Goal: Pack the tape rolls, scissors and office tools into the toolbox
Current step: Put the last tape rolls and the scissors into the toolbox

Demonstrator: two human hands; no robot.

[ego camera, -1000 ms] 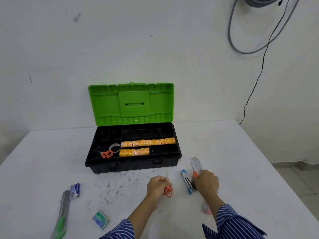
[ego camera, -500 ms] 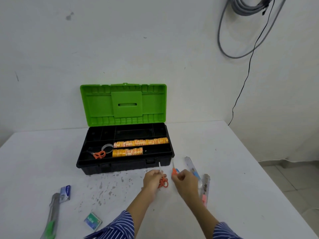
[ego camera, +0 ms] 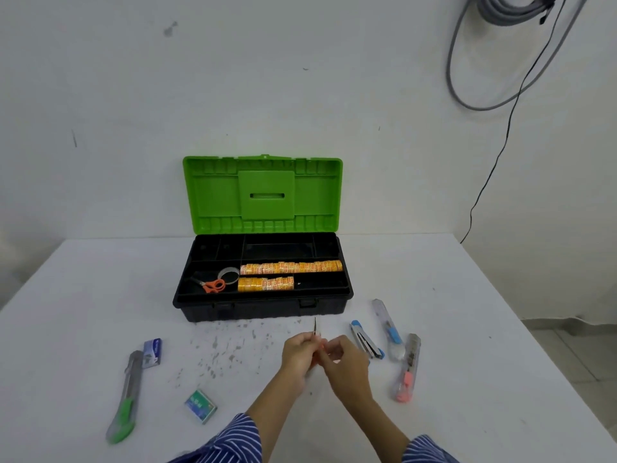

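Note:
The black toolbox (ego camera: 260, 309) stands open, its green lid (ego camera: 263, 193) upright. Inside lie two rows of orange tape rolls (ego camera: 291, 267), a clear tape roll (ego camera: 228, 275) and orange scissors (ego camera: 211, 285). In front of the box my left hand (ego camera: 300, 357) and my right hand (ego camera: 345, 364) meet around a second small pair of scissors (ego camera: 315, 326); only its blade tip shows, pointing up. On the table to the right lie a blue stapler (ego camera: 366, 339), a blue-slider cutter (ego camera: 387, 327) and a pink-slider cutter (ego camera: 407, 369).
On the left of the white table (ego camera: 83, 295) lie a green utility knife (ego camera: 125, 397), a blue staple box (ego camera: 152, 351) and a green staple box (ego camera: 200, 406). Dark specks mark the table before the box. Cables (ego camera: 500, 61) hang on the wall at the right.
My right hand left the cutters and stapler on the right and moved left to join my left hand on the small scissors. The view shifted slightly.

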